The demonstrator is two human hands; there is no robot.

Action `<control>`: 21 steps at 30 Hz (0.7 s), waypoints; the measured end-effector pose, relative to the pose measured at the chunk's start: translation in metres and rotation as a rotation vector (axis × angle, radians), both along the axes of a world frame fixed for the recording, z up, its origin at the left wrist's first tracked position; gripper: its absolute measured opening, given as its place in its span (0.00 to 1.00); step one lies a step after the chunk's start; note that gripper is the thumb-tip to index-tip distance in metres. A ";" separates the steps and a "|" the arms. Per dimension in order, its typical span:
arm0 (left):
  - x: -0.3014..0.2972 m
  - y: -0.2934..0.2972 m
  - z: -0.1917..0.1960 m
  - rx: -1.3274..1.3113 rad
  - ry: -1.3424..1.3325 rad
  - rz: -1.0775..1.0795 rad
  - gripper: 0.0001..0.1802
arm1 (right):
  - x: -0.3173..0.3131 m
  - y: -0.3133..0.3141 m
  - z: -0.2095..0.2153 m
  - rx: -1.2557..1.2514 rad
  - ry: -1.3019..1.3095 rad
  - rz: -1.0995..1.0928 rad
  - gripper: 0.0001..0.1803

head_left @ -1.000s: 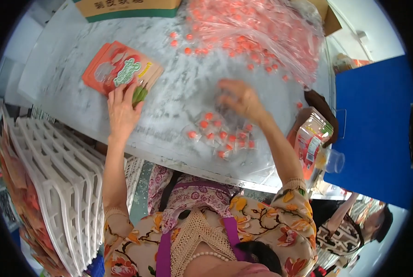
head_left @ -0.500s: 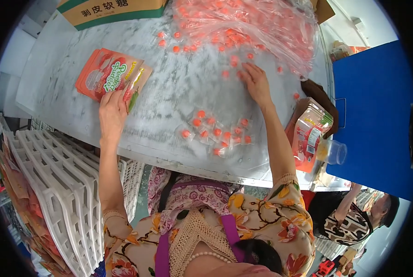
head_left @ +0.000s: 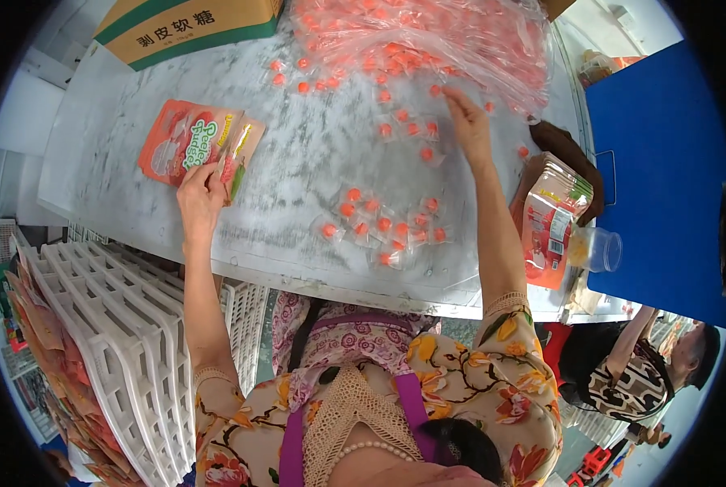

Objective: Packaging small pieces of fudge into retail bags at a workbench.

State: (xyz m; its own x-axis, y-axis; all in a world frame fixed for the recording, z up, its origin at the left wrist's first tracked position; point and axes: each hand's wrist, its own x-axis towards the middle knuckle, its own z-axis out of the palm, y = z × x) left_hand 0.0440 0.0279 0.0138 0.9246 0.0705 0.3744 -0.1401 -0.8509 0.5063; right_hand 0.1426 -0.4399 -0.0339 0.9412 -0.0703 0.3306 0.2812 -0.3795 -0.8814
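My left hand [head_left: 201, 195] pinches the lower right edge of a flat red and tan candy pouch [head_left: 193, 140] that lies on the table at the left. My right hand [head_left: 470, 122] reaches out at the right, fingers stretched toward a single wrapped red candy [head_left: 435, 91]; whether the fingertips touch it I cannot tell. Just left of that hand lie several loose candies [head_left: 413, 128] in clear wrappers. Nearer to me is another loose group of wrapped candies [head_left: 385, 224]. A large clear bag of red candies [head_left: 428, 36] lies open behind, some spilling from its near edge.
A brown and green carton [head_left: 189, 28] stands at the far left. On the right are a stack of pouches [head_left: 548, 223], a clear plastic jar [head_left: 602, 249] and a blue panel [head_left: 655, 178]. White plastic crates [head_left: 103, 341] stand below the table at left. A person [head_left: 639, 365] is at lower right.
My right hand has moved slightly up and right, and more candies now lie apart to its left. My left hand stays at the pouch, which now lies flatter.
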 end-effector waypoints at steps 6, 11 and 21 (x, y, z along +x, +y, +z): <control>0.016 0.031 -0.024 -0.211 0.163 0.174 0.08 | -0.012 -0.003 0.008 -0.122 0.141 0.043 0.16; 0.025 0.049 -0.031 -0.543 0.267 0.122 0.08 | 0.010 0.027 -0.004 -0.156 0.061 0.222 0.15; 0.038 0.059 -0.031 -0.604 0.437 0.117 0.09 | -0.007 0.052 -0.010 -0.332 -0.087 0.536 0.13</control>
State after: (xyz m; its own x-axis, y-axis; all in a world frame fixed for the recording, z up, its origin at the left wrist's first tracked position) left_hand 0.0823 0.0870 -0.0169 0.9539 0.2540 -0.1597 0.2548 -0.4050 0.8781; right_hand 0.1358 -0.3882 -0.0439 0.7859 0.5225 0.3307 0.5734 -0.4155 -0.7061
